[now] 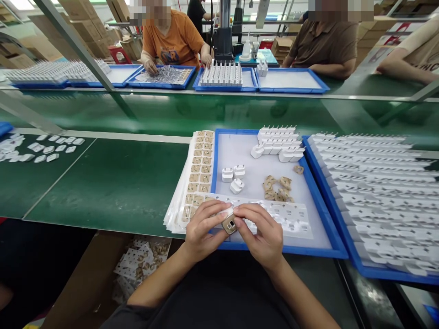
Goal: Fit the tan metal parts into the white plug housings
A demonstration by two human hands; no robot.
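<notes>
Between my two hands is a small white charger (229, 223) whose near face is tan with dark port openings. My left hand (207, 224) grips it from the left, and my right hand (260, 230) pinches its right edge with thumb and fingertips. Beneath and behind them lies a clear sticker sheet (290, 217), across the blue-rimmed tray (274, 250). In that tray sit three loose white chargers (236, 185), a row group of white chargers (278, 142) and a pile of peeled tan pieces (277, 192). Left of it, a stack of sticker sheets (200, 167) carries tan labels.
At right, another blue tray (363, 269) is packed with white chargers. White flat pieces (48, 148) lie on the green bench at far left. Below the bench, a cardboard box (85, 274) holds used sheets. Co-workers sit across the green belt (164, 112), behind more trays (291, 89).
</notes>
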